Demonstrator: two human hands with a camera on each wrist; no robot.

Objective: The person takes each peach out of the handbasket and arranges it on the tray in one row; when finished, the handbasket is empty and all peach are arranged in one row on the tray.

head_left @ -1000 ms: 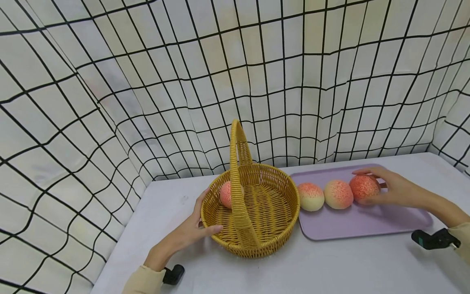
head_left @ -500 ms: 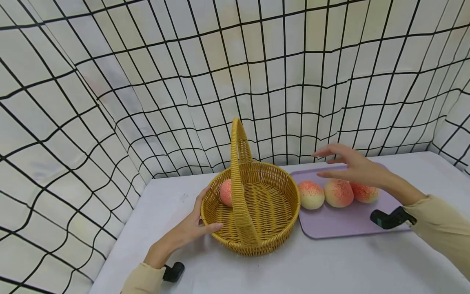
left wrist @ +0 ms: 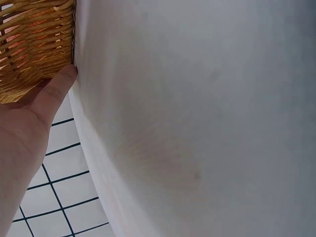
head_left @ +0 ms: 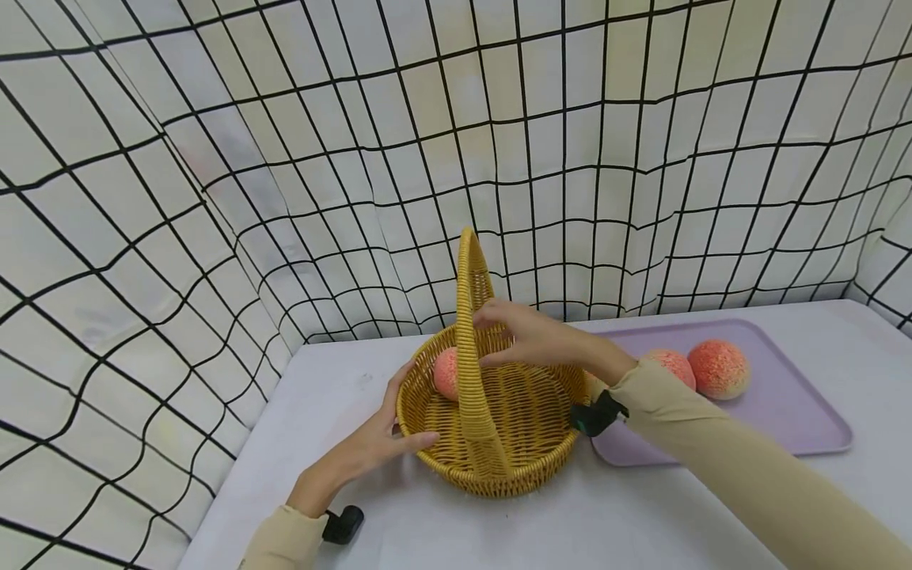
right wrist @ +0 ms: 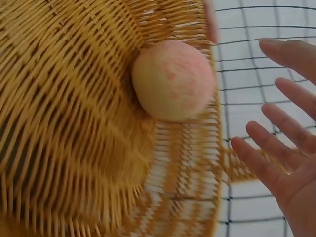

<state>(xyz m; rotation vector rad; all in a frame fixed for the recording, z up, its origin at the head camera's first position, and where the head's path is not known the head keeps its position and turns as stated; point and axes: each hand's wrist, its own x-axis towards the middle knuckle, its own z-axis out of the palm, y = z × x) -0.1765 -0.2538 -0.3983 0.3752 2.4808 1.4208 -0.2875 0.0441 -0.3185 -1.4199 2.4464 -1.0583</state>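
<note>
A round wicker basket (head_left: 523, 467) with a tall arched handle (head_left: 470, 372) stands mid-table. Inside it, by the left wall, lies a pink and cream peach (head_left: 446, 374), seen whole in the right wrist view. My left hand (head_left: 374, 439) holds the basket's left side, thumb over the rim and fingers along the outer wall. Above the basket my right hand (head_left: 537, 336) reaches toward the handle, fingers spread and nothing in them. In the right wrist view that hand (right wrist: 298, 197) is apart from the peach (right wrist: 173, 81).
To the right lies a purple tray (head_left: 798, 412) with a red peach (head_left: 720, 370) and a pinkish peach (head_left: 673, 366), partly behind the right sleeve. Another peach is mostly hidden by the wrist. A white cloth wall with a black grid (head_left: 556, 158) rises behind the table.
My right hand has let go of the red peach on the tray and moved left, over the other peaches, to above the basket. The left hand stays on the basket.
</note>
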